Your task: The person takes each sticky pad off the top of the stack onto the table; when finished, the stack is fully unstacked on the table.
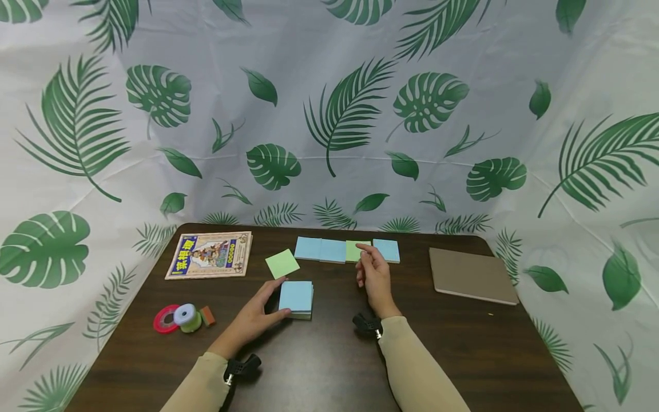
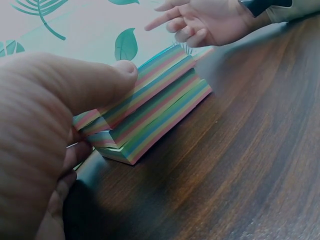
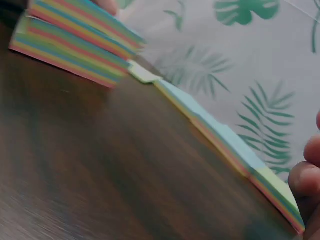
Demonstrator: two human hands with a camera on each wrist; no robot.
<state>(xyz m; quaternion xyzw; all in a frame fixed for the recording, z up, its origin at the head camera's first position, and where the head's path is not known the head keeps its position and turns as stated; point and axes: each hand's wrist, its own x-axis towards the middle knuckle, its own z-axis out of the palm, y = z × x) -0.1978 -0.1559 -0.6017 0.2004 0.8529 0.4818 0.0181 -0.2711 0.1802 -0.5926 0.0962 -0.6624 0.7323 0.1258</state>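
Note:
A stack of sticky note pads [image 1: 296,296], blue on top with striped multicoloured sides [image 2: 155,107], stands at the middle of the table. My left hand [image 1: 252,319] holds it, the thumb [image 2: 107,82] along the near side and the fingers behind. Beyond it sits a row of pads: a blue pad [image 1: 307,248], another blue pad [image 1: 333,251], a green pad [image 1: 354,250] and one more blue pad [image 1: 386,250]. My right hand [image 1: 378,280] hovers just before the green pad, index finger extended, other fingers loosely bent, holding nothing. A green note [image 1: 282,264] lies askew left of the row.
At the back left lies an illustrated booklet [image 1: 208,256]. Below it are a red ring [image 1: 161,323], a white-and-green spool [image 1: 189,319] and a small orange-brown block [image 1: 207,316]. A brown notebook [image 1: 472,276] lies at the right. Leaf-printed cloth [image 1: 350,171] hangs behind the dark table [image 1: 329,360].

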